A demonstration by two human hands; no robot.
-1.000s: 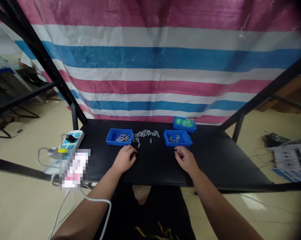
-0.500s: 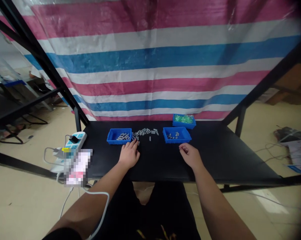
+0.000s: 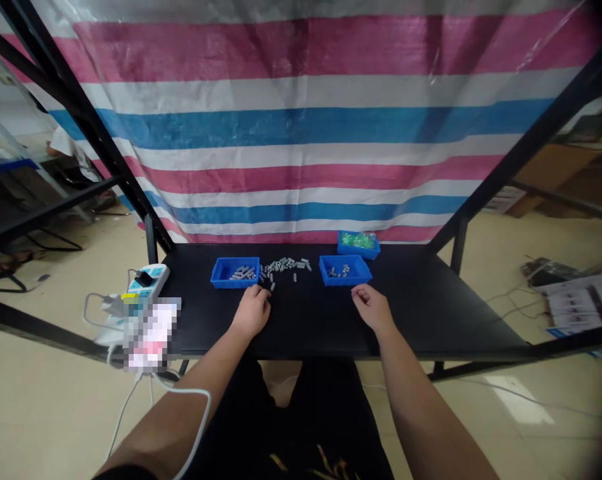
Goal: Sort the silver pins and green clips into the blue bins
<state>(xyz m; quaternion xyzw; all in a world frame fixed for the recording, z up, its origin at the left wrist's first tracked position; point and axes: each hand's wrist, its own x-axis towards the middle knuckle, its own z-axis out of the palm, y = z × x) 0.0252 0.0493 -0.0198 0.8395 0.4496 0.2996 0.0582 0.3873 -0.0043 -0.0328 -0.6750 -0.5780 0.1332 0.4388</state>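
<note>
My left hand (image 3: 252, 312) rests on the black table with curled fingertips at the near edge of a scatter of small grey metal cylinders (image 3: 285, 267). I cannot tell whether those fingers pinch one. A blue plastic tray (image 3: 235, 285) beside the scatter holds several similar cylinders. My right hand (image 3: 372, 308) lies loosely curled just in front of a second blue tray (image 3: 345, 283), which holds a few cylinders, and shows nothing in its fingers.
A third blue tray (image 3: 359, 246) of green items stands at the far edge of the black table (image 3: 431, 313). A power strip (image 3: 148, 280) with white cables sits at the left end, beside a pixelated patch (image 3: 151, 333). Black metal frame bars flank the table.
My left hand has drawn back from the cylinders and its fingers have curled. The view has tilted upward, so the table appears smaller and lower. My right hand has barely moved.
</note>
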